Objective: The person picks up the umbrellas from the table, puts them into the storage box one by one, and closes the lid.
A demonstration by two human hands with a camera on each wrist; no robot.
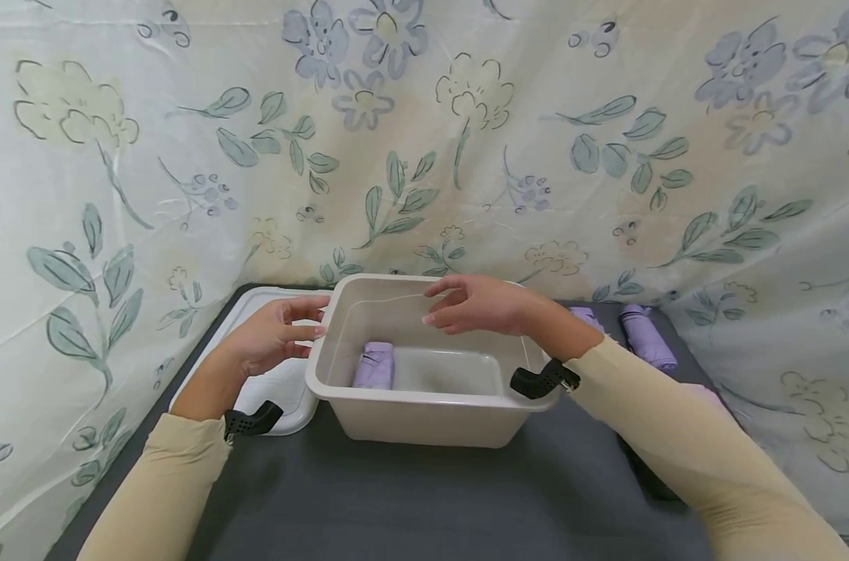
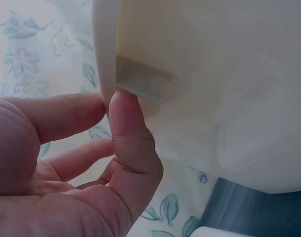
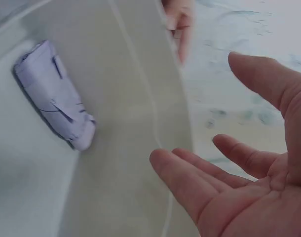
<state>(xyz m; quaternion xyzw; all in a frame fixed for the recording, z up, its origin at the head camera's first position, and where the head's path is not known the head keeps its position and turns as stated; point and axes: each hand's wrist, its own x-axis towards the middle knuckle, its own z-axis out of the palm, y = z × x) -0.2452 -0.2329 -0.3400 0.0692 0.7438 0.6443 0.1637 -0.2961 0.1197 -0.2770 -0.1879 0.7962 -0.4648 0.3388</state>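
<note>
A cream plastic bin stands on the dark tabletop. Its left rim is held by my left hand; in the left wrist view, the fingertips meet the rim's edge and underside. Over the bin's inside hovers my right hand, fingers spread and holding nothing. Inside, against the left wall, lies a rolled lilac bundle with a strap, resembling a folded compact umbrella. The right wrist view shows this bundle below and left of the right hand.
A white lid-like panel lies left of the bin, partly behind my left hand. More lilac rolls lie at the right, some partly covered by my right arm. A black object shows under that forearm. Floral cloth hangs around the table.
</note>
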